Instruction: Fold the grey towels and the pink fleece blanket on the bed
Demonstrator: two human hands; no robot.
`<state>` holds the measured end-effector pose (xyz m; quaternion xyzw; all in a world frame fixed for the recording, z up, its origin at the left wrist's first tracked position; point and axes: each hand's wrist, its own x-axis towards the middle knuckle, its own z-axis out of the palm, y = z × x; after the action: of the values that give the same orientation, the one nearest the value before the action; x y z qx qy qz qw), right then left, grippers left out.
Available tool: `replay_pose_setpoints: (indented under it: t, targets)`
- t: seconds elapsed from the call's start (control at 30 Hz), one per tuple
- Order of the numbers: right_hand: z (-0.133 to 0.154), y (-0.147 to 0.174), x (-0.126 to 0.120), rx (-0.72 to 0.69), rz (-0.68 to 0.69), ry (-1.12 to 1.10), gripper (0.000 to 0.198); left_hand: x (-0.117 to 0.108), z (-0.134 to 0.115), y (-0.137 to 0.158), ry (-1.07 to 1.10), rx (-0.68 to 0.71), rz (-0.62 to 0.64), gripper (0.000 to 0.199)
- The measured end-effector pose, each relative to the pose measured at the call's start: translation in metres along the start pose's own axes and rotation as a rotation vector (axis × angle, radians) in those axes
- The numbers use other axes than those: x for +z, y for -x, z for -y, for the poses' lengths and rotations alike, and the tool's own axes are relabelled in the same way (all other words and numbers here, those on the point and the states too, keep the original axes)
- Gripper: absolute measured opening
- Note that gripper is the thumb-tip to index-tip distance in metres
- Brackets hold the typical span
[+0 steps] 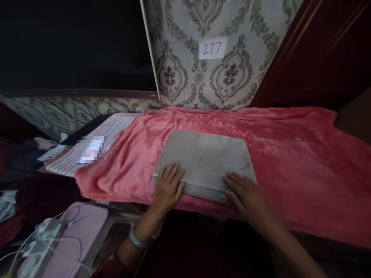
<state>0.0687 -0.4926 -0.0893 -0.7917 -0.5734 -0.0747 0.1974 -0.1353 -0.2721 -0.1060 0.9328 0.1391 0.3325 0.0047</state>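
Note:
A grey cloth [205,154], which looks like a towel, lies flat on a pink plush blanket [290,170]. Its near edge forms a narrow strip that appears folded. My left hand [168,185] rests palm down on the near left corner, fingers stretched over the cloth and thumb by the strip. On the near right corner lies my right hand [242,189], also palm down with its fingers extended and its thumb near the same strip. Neither hand visibly grips anything; the undersides of the palms are hidden.
A large dark screen [75,46] hangs at the back left. A striped cloth [116,125] shows beside the blanket, with a blurred pale object [92,149] on it. Below left, a power strip [43,243] with white cables lies on a pink stool [84,220].

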Motion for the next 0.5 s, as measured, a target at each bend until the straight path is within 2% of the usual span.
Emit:
replay_pose_setpoints:
  t: [0.1, 0.17, 0.3, 0.4, 0.5]
  targets:
    - [0.020, -0.045, -0.006, -0.041, 0.025, -0.044, 0.052, -0.008, 0.004, 0.002, 0.043, -0.024, -0.090, 0.031]
    - [0.041, -0.080, -0.005, -0.110, 0.097, -0.063, 0.056, -0.013, 0.008, 0.000, 0.020, -0.092, -0.123, 0.031]
    - [0.079, -0.140, 0.014, -0.199, 0.259, -0.053, 0.059, -0.016, 0.016, -0.004, -0.056, -0.200, -0.076, 0.038]
    - [0.093, -0.162, 0.034, -0.237, 0.324, -0.033, 0.057, -0.008, 0.019, -0.001, -0.082, -0.217, -0.016, 0.040]
    - [0.091, -0.162, 0.046, -0.273, 0.351, -0.013, 0.057, -0.001, 0.020, 0.005, -0.079, -0.197, -0.041, 0.039]
